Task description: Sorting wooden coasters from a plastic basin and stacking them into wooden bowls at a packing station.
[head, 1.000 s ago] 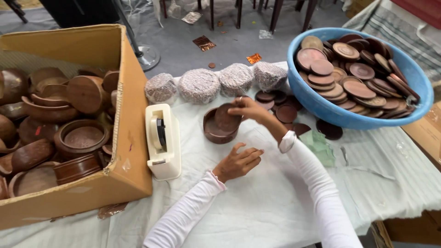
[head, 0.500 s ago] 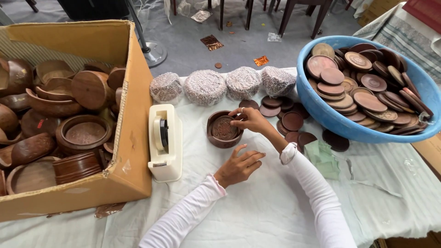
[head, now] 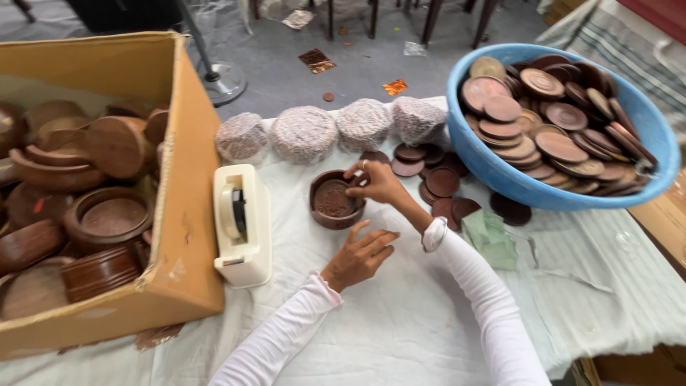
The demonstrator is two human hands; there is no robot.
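Small round dark wooden bowl (head: 334,199) sits upright on the white cloth, open-topped

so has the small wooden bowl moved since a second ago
Cannot tell. The bowl sits in much the same spot beside the tape dispenser and below the wrapped bundles; the camera shifted, so any small slide is unclear.

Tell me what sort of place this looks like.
Probably a small craft workshop or packing area: a cardboard box full of round brown wooden bowls, a blue plastic basin heaped with round wooden lids, and a cream tape dispenser on a cloth-covered table.
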